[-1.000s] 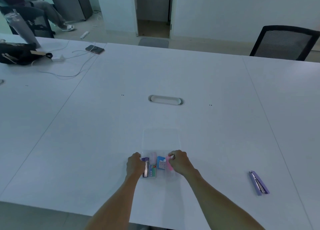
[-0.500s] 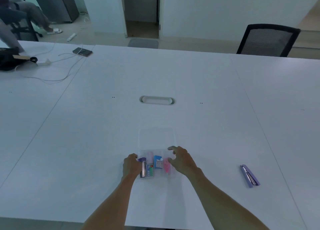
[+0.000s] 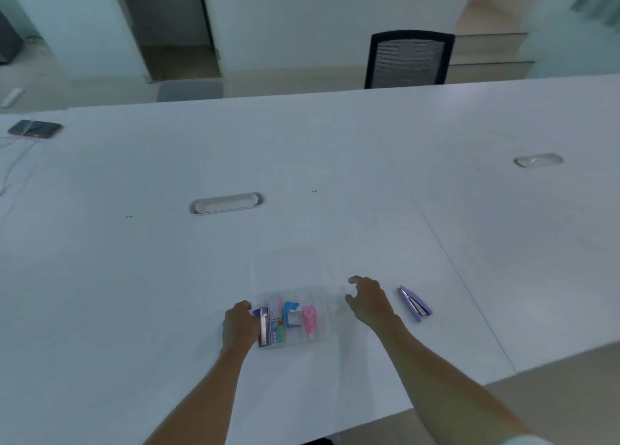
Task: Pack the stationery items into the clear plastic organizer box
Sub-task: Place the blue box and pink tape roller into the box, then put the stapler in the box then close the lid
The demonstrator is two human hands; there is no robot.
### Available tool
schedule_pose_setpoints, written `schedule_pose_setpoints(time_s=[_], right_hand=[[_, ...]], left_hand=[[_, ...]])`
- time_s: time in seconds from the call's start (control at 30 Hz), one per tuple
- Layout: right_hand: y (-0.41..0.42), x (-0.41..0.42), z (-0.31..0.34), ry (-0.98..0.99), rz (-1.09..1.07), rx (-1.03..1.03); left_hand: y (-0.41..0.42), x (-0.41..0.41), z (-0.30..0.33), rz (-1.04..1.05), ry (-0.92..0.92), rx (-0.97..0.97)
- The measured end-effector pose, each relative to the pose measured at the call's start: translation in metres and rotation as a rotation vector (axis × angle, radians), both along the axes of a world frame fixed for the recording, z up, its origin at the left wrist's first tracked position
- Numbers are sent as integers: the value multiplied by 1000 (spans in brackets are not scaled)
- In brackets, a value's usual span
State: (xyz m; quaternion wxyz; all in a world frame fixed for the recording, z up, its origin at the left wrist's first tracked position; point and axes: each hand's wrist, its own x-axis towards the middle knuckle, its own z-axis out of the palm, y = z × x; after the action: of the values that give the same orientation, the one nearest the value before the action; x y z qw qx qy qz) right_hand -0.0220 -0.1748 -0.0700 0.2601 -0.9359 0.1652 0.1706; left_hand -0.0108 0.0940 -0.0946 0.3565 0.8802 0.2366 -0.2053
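The box [image 3: 295, 320] sits on the counter [image 3: 335, 176], left hand [image 3: 239, 325] gripping its edge. Right hand [image 3: 369, 302], fingers spread empty, nears the stapler [image 3: 414, 303]; a hasty drop could jolt the contents.

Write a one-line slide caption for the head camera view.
Left hand steadies the clear organizer box while the open right hand reaches toward the purple stapler.

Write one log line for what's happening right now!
left hand: steadying organizer box | right hand: open, beside box | purple stapler: unpacked on table
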Motion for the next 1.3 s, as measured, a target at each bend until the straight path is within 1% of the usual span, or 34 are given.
schedule_pose_setpoints(time_s=[0.13, 0.27, 0.5, 0.67, 0.73, 0.8, 0.93, 1.03, 1.17, 1.3], right_hand=[[-48, -4, -2, 4, -86, -115], [-80, -17, -11, 110, -184, -293], [-91, -22, -27, 46, -227, -308], [-88, -16, -28, 105, -171, -292], [-81, -9, -24, 93, -160, -259], [-74, -1, -17, 82, -164, -179], [-63, 22, 1, 114, -194, 142], [-56, 32, 12, 205, -238, 402], [-43, 33, 16, 259, -162, 474], [-27, 32, 11, 316, -102, 494]], left_hand=[[-24, 7, -2, -58, -3, 18], [-41, 9, -2, -73, 0, 23], [-46, 9, -4, -60, 1, 36], [-46, 7, -5, -79, -27, 73], [-47, 7, -6, -79, -29, 78], [-47, 6, -5, -82, -33, 77], [-45, 7, -2, -104, -28, 67], [-43, 7, 0, -110, -30, 51], [-42, 3, 4, -132, -15, 60], [-39, 1, 5, -123, -18, 70]])
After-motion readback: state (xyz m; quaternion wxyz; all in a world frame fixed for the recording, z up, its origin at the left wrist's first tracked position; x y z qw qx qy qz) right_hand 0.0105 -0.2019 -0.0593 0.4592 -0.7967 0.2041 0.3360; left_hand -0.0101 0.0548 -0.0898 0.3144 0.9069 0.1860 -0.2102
